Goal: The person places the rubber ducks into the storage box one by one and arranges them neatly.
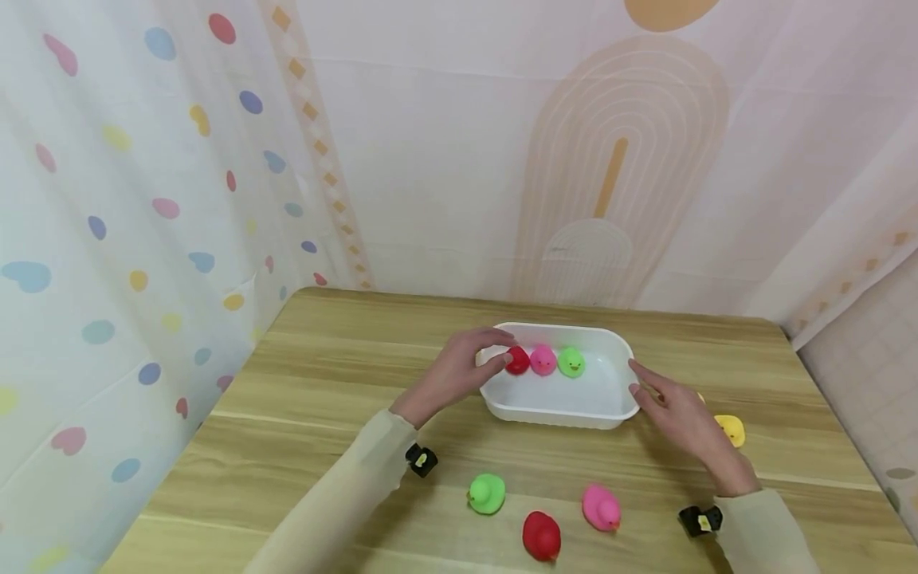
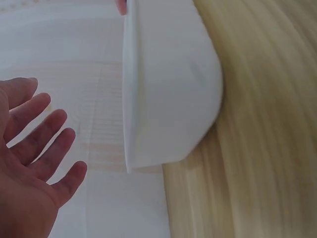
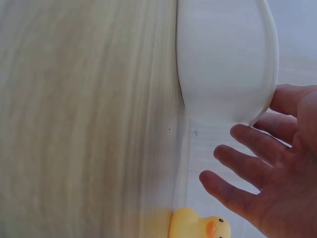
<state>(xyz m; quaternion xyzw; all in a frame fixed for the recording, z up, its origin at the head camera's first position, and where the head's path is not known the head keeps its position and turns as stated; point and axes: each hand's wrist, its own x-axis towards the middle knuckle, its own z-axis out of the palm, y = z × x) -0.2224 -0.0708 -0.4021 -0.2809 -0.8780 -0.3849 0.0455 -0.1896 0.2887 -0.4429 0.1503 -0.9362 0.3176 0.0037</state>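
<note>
A white oblong tray (image 1: 559, 417) stands on the table with a red toy duck (image 1: 517, 361), a pink toy duck (image 1: 543, 360) and a green toy duck (image 1: 571, 363) in a row inside. My left hand (image 1: 459, 368) hovers over the tray's left end, thumb overlapping the red duck in the head view. In the left wrist view its fingers (image 2: 47, 144) are spread with nothing between them. At the tray's right end, my right hand (image 1: 681, 414) has its thumb and index fingertips right at the rim, the other fingers extended loosely.
Nearer me on the wooden table (image 1: 301, 399) lie another green duck (image 1: 486, 494), red duck (image 1: 541, 536) and pink duck (image 1: 601, 508). A yellow duck (image 1: 730, 430) sits beside my right hand, with another yellowish thing partly hidden behind it. Patterned curtains (image 1: 445, 175) hang behind.
</note>
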